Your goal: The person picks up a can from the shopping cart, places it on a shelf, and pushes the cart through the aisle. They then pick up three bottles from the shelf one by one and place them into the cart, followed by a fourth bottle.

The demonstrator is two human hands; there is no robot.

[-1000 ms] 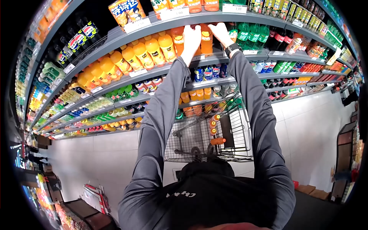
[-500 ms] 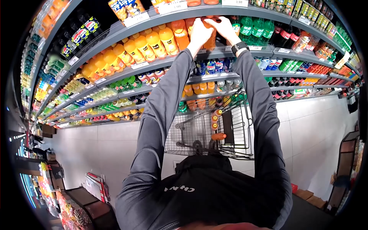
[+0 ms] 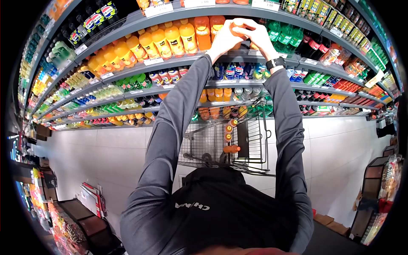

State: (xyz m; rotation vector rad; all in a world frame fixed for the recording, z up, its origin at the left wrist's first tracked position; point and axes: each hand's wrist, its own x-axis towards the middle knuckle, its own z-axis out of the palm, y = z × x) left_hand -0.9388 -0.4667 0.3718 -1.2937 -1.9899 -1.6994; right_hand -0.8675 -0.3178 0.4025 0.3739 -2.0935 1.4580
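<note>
At the upper shelf, both of my hands are closed around an orange drink bottle [image 3: 237, 29]. My left hand [image 3: 225, 39] grips it from the left side, its fingers partly hidden behind the bottle. From the right, my right hand [image 3: 257, 35] lays thumb and fingers on the bottle near its upper part; a dark watch is on that wrist. Two similar orange bottles [image 3: 202, 33] stand immediately left of my left hand. Green soda bottles [image 3: 284, 36] are just right of my right hand.
Below my arms stands a wire shopping cart [image 3: 199, 138] with several orange-coloured bottles [image 3: 231, 149] in it. Yellow-orange juice bottles [image 3: 174, 38] line the shelf at left. The front shelf edge [image 3: 165, 60] carries price tags. Dark display stands [image 3: 85, 221] are at lower left.
My hands have drawn the bottle slightly away from its row, and more of its top shows between them. The view has shifted a little, with the cart appearing further left.
</note>
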